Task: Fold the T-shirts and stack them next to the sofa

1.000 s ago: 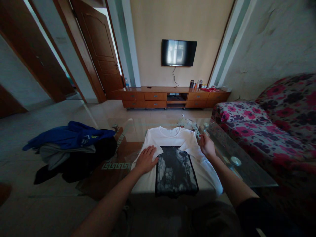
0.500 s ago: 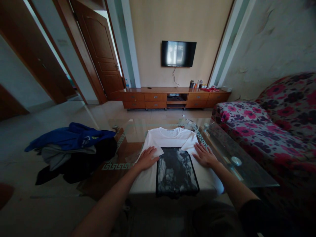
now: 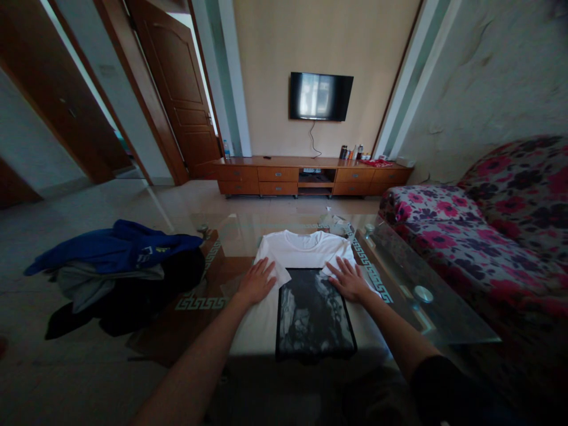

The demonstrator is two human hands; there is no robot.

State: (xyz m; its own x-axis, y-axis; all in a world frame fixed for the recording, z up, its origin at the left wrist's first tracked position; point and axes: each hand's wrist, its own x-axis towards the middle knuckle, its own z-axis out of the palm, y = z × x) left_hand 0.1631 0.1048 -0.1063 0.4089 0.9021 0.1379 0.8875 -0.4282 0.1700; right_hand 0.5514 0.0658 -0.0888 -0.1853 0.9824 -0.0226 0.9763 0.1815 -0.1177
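Your white T-shirt (image 3: 306,251) lies flat on the glass counter (image 3: 426,319), sides folded in, dark print panel (image 3: 313,313) up. It looks light, soft and limp; take it by the folded edges. Your left hand (image 3: 256,282) and right hand (image 3: 350,279) press it, fingers spread, gripping nothing.

Home living room: sofa (image 3: 488,236), wall television (image 3: 321,96)

light: dim room, daylight from doorway left | glare: shiny glass table (image 3: 437,319) past the fingers | dark below the wrists | edges bent, corners blurry
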